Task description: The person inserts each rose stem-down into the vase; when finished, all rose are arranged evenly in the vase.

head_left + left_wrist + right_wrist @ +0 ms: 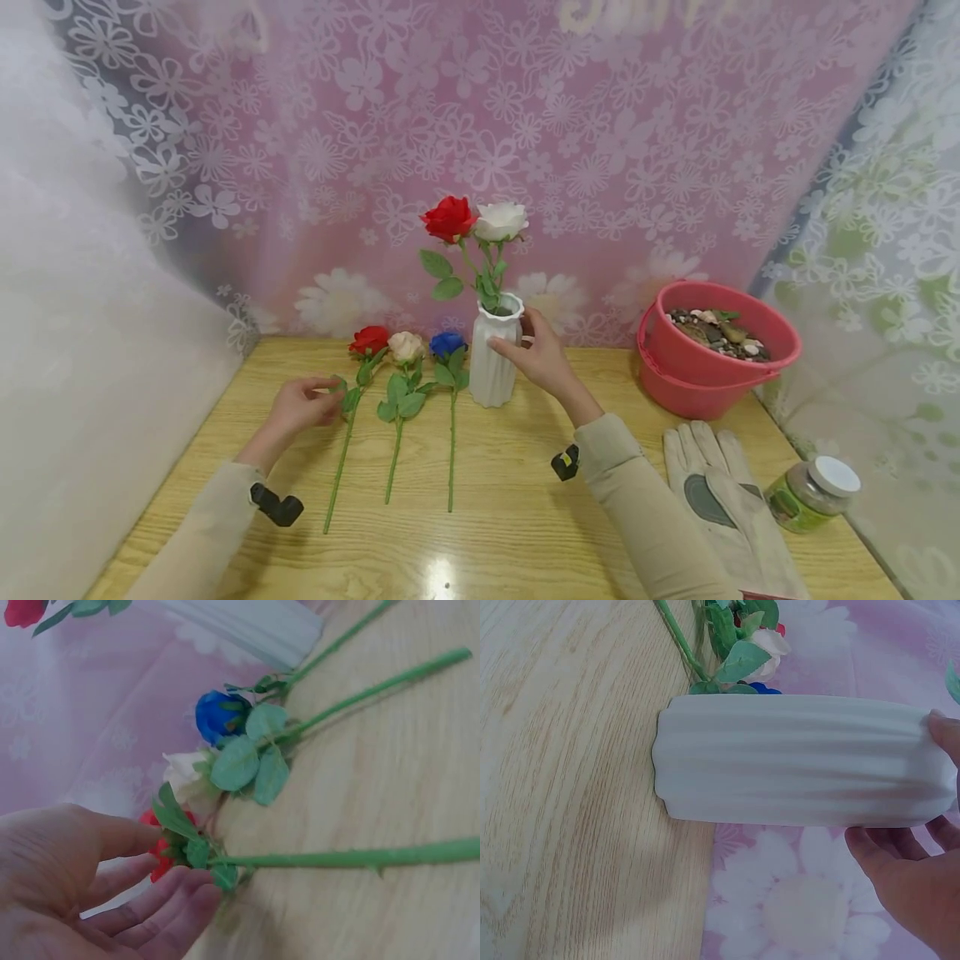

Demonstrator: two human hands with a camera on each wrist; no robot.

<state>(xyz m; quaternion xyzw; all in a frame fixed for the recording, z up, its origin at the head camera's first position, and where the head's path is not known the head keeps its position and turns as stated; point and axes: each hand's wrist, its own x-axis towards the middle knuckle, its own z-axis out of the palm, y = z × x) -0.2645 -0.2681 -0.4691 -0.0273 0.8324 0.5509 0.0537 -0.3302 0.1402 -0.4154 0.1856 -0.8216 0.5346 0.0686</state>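
Note:
A white fluted vase (492, 358) stands on the table holding a red rose (448, 219) and a white rose (502, 222). My right hand (546, 354) grips the vase near its top, thumb on the front and fingers at the side. Three more roses lie in a row left of the vase: a red rose (369, 341), a pale pink rose (406, 347) and a blue rose (447, 345). Beside the lying red rose's leaves is my left hand (112, 892), fingers loosely bent; whether the fingertips touch the leaves I cannot tell.
At the right back sits a pink bucket (712, 375) with pebbles and shells inside. In front of it lie pale work gloves (720, 500) and a jar with a white lid (813, 493). Floral curtain fabric (420, 125) hangs behind the wooden table (517, 517).

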